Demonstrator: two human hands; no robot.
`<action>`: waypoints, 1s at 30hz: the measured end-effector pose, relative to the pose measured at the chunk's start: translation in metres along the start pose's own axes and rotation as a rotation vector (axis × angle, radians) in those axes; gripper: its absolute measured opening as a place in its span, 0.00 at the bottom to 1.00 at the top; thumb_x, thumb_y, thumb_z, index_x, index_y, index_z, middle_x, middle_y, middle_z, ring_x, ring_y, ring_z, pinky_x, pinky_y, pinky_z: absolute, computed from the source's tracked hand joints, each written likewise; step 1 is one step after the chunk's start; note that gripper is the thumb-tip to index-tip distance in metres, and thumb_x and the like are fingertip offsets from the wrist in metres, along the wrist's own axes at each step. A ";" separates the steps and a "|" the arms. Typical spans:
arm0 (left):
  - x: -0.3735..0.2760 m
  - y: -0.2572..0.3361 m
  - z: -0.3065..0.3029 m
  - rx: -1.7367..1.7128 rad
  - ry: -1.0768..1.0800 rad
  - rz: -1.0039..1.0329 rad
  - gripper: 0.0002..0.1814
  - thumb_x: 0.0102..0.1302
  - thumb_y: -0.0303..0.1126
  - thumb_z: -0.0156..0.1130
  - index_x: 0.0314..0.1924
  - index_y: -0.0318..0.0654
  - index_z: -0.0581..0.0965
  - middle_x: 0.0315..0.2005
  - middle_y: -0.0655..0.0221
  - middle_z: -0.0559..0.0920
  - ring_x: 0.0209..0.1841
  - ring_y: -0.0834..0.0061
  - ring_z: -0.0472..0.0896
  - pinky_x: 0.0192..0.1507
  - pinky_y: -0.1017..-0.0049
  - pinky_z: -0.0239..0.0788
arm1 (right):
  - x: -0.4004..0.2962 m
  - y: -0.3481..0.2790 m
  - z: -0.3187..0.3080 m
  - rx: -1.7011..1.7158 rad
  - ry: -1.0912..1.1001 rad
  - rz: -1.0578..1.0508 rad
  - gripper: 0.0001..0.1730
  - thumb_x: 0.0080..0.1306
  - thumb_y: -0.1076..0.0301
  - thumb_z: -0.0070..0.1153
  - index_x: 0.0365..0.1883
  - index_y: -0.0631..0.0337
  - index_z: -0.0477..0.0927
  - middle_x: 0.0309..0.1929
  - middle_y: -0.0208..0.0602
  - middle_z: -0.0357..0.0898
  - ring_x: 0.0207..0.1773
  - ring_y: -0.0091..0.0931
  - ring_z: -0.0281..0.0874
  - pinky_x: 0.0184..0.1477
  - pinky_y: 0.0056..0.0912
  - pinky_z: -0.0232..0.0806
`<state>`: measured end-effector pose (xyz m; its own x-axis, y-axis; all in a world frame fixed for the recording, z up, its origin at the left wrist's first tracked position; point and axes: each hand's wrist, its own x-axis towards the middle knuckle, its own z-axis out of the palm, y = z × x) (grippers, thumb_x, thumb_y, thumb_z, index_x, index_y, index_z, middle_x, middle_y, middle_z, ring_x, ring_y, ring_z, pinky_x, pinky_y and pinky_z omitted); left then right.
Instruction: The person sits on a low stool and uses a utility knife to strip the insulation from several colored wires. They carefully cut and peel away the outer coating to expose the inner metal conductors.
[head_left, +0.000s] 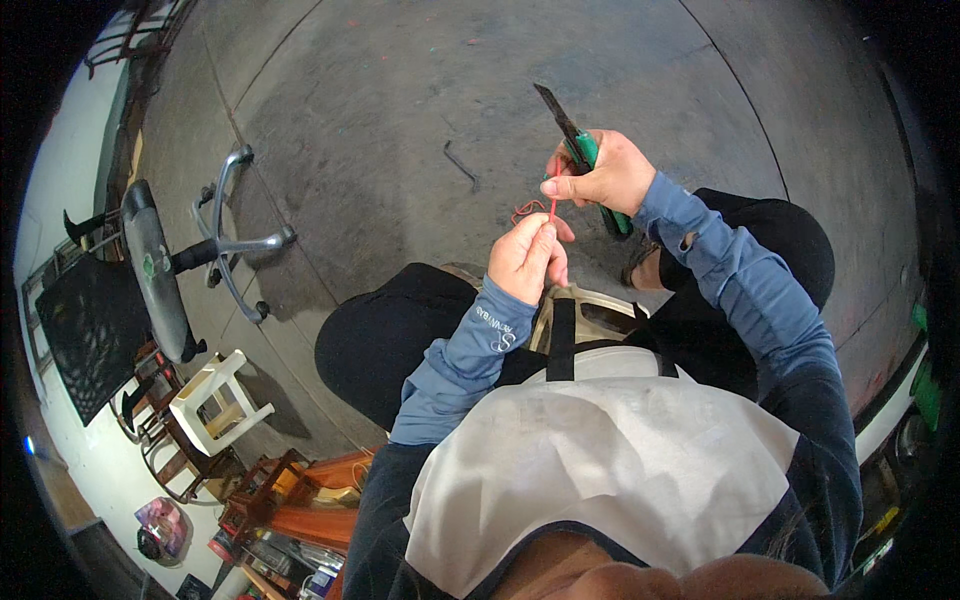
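Between my two hands runs a thin red wire (554, 193), held nearly upright in the view. My left hand (525, 255) pinches its lower part between thumb and fingers. A loose loop of the red wire curls out just beyond that hand. With thumb and forefinger my right hand (611, 174) grips the wire's upper part. That same hand also holds a utility knife (585, 150) with a green and black handle. Its dark blade is extended and points up and away to the left. Part of the knife handle is hidden behind my right hand.
On the concrete floor (360, 135) ahead lies a dark bent rod (460, 165). An office chair with a metal star base (247, 244) lies tipped at the left, near a white plastic stool (202, 420). Wooden furniture (315, 517) and clutter stand at lower left.
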<state>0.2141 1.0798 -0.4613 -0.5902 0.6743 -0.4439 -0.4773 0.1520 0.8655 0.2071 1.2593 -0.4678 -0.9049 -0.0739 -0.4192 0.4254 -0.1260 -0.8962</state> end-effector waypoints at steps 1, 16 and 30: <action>0.001 -0.001 0.000 -0.031 -0.002 -0.034 0.12 0.66 0.34 0.40 0.34 0.31 0.68 0.13 0.75 0.65 0.16 0.85 0.62 0.22 0.82 0.60 | -0.001 -0.001 0.001 -0.099 0.029 -0.054 0.13 0.48 0.67 0.64 0.25 0.65 0.74 0.19 0.29 0.74 0.19 0.18 0.69 0.22 0.20 0.64; 0.001 0.001 -0.012 -0.406 0.143 -0.021 0.09 0.66 0.35 0.43 0.36 0.37 0.67 0.13 0.78 0.61 0.13 0.89 0.54 0.13 0.86 0.44 | -0.024 -0.005 0.014 -1.010 -0.022 -0.357 0.23 0.60 0.47 0.44 0.31 0.61 0.68 0.19 0.46 0.72 0.25 0.43 0.72 0.26 0.42 0.65; -0.004 0.003 0.000 -0.408 0.245 0.007 0.08 0.65 0.32 0.43 0.33 0.35 0.67 0.11 0.78 0.59 0.10 0.88 0.53 0.12 0.83 0.45 | -0.018 -0.004 0.008 -1.156 -0.028 -0.424 0.21 0.53 0.49 0.51 0.32 0.58 0.69 0.19 0.42 0.71 0.25 0.40 0.72 0.25 0.40 0.63</action>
<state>0.2152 1.0778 -0.4564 -0.7073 0.4765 -0.5221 -0.6602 -0.1814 0.7288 0.2215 1.2533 -0.4561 -0.9619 -0.2632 -0.0733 -0.1765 0.8034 -0.5687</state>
